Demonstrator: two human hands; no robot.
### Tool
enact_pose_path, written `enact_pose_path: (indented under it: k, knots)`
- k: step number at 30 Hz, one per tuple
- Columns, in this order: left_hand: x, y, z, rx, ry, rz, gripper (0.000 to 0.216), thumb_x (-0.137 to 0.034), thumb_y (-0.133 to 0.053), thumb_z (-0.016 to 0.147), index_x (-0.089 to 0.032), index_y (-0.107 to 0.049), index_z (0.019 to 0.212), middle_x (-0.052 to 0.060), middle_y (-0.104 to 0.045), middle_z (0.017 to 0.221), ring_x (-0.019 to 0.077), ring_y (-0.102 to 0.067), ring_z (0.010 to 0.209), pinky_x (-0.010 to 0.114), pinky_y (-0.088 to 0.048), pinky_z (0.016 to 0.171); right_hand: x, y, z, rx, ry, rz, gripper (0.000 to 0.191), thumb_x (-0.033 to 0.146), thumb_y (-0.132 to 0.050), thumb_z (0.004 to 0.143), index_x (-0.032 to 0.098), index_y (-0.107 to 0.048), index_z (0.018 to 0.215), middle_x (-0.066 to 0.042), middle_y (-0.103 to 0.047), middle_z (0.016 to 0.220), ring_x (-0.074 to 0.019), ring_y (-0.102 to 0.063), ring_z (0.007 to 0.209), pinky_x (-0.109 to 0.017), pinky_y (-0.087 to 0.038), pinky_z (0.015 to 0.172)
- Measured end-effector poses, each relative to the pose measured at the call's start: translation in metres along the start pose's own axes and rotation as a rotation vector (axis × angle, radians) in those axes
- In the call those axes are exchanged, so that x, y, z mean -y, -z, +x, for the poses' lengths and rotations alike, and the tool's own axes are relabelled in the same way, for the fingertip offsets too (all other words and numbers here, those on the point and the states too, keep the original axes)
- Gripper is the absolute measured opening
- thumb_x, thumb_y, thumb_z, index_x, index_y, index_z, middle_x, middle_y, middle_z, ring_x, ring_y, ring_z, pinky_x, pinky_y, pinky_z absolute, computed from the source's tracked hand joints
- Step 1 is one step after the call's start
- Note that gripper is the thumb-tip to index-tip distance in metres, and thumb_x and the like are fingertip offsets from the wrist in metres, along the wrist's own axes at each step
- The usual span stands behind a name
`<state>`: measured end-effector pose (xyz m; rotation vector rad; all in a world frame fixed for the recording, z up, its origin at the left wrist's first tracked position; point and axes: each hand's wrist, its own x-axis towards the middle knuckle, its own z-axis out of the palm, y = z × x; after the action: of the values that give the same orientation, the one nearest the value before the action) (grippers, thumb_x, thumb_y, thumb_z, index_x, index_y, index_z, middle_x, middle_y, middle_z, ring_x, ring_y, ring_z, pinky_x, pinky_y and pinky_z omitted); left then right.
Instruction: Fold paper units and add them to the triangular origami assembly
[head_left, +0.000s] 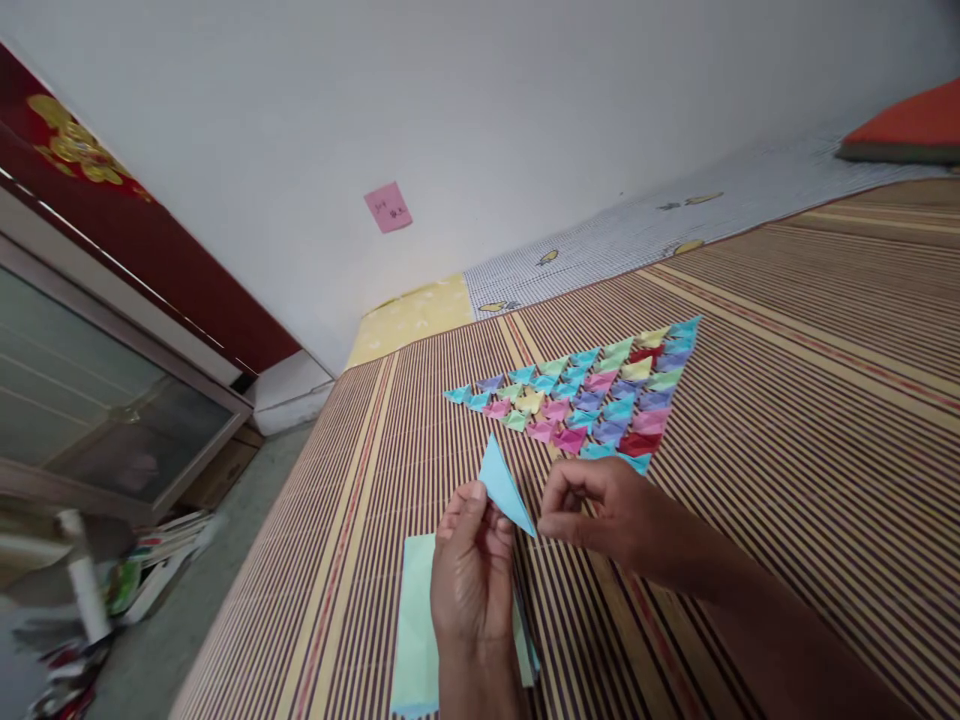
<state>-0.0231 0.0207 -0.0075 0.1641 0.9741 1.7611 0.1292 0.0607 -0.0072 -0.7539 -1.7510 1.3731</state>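
My left hand (471, 575) and my right hand (607, 515) both pinch a small light-blue folded paper triangle (504, 488), held a little above a striped woven mat (787, 420). The left thumb and fingers grip its lower left edge. The right fingertips are closed at its lower right corner. Beyond the hands, many small folded paper pieces in blue, pink, green, yellow, purple and red lie joined in a large triangular patchwork (592, 395). Under my left wrist lies a stack of pale green paper sheets (416, 630).
The mat covers a bed with a checked sheet (675, 225) and a yellow sheet (409, 315) along a white wall bearing a pink sticky note (388, 207). An orange cushion (911, 125) lies far right. A glass-fronted cabinet (97, 400) and floor clutter (112, 590) stand left.
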Motion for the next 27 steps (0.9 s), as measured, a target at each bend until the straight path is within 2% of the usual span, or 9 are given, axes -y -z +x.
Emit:
enact_pose_path:
  k: [4, 13, 18, 21, 24, 27]
  knots:
    - [0.001, 0.0, -0.001, 0.045, 0.056, 0.014, 0.015, -0.001, -0.07, 0.082, -0.012, -0.065, 0.072, 0.001, -0.063, 0.067, 0.007, -0.06, 0.053, 0.013, -0.051, 0.048, 0.0, 0.0, 0.001, -0.093, 0.012, 0.152, 0.014, 0.032, -0.069, 0.088, 0.018, -0.069, 0.084, -0.002, -0.069, 0.077, -0.0161, -0.063, 0.073, -0.027, -0.049, 0.067]
    - [0.005, 0.002, -0.003, 0.125, 0.132, 0.017, 0.013, -0.001, -0.076, 0.076, -0.011, -0.069, 0.079, 0.004, -0.069, 0.079, 0.0094, -0.067, 0.063, 0.015, -0.058, 0.056, 0.001, -0.003, 0.001, -0.039, 0.013, 0.33, 0.013, 0.03, -0.067, 0.089, 0.018, -0.068, 0.084, -0.001, -0.069, 0.076, -0.0146, -0.063, 0.07, -0.026, -0.05, 0.064]
    - [0.004, -0.002, -0.008, 0.184, 0.021, 0.059, 0.019, -0.01, -0.086, 0.07, -0.012, -0.069, 0.076, 0.002, -0.069, 0.077, 0.011, -0.067, 0.067, 0.02, -0.061, 0.061, 0.001, -0.004, 0.002, -0.139, 0.053, 0.156, 0.011, 0.025, -0.064, 0.085, 0.017, -0.067, 0.092, -0.004, -0.067, 0.084, -0.0182, -0.063, 0.079, -0.031, -0.051, 0.072]
    - [0.003, -0.004, -0.01, 0.18, -0.038, 0.103, 0.024, -0.016, -0.09, 0.066, -0.013, -0.068, 0.074, 0.002, -0.069, 0.076, 0.0116, -0.067, 0.068, 0.022, -0.062, 0.063, 0.003, -0.003, 0.001, -0.154, 0.086, 0.059, 0.01, 0.023, -0.061, 0.086, 0.016, -0.066, 0.091, -0.004, -0.064, 0.082, -0.0182, -0.06, 0.077, -0.031, -0.05, 0.072]
    - [0.004, -0.005, -0.011, 0.154, -0.052, 0.082, 0.027, -0.017, -0.092, 0.063, -0.013, -0.068, 0.074, 0.001, -0.07, 0.076, 0.0114, -0.067, 0.068, 0.022, -0.062, 0.064, 0.006, -0.001, 0.0, -0.146, 0.113, -0.001, 0.009, 0.023, -0.061, 0.087, 0.017, -0.066, 0.09, -0.002, -0.063, 0.079, -0.0168, -0.057, 0.074, -0.03, -0.048, 0.07]
    - [0.003, -0.004, -0.011, 0.181, -0.025, 0.077, 0.025, -0.016, -0.091, 0.065, -0.013, -0.068, 0.073, 0.003, -0.071, 0.077, 0.0125, -0.069, 0.069, 0.023, -0.062, 0.065, 0.008, -0.001, -0.001, -0.145, 0.126, -0.004, 0.008, 0.025, -0.063, 0.088, 0.017, -0.066, 0.089, -0.001, -0.062, 0.079, -0.0163, -0.057, 0.074, -0.029, -0.046, 0.07]
